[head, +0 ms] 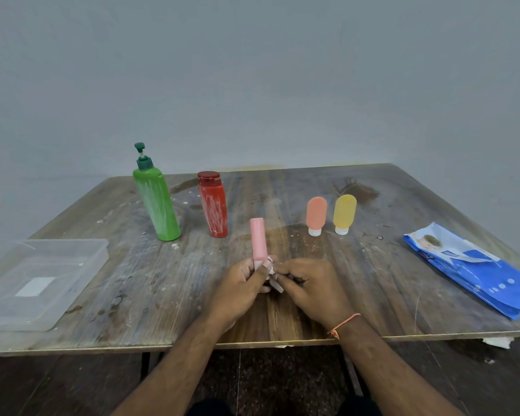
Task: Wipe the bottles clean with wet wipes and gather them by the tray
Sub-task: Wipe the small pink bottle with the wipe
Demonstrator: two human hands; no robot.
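Note:
My left hand (243, 284) grips the lower end of a small pink bottle (258, 238), held upright over the table's middle. My right hand (308, 288) pinches a wet wipe (274, 282) against the bottle's base; most of the wipe is hidden between my hands. A green pump bottle (156, 202) and a red bottle (213, 205), both streaked white, stand at the back left. An orange tube (316, 215) and a yellow tube (344, 214) stand cap-down at the back right. A clear plastic tray (39, 280) lies at the left edge.
A blue wet-wipe pack (475, 270) lies at the table's right side. The worn wooden table (373, 295) carries white specks and stains. A crumpled white scrap (497, 342) lies below the table's front right edge. A grey wall stands behind.

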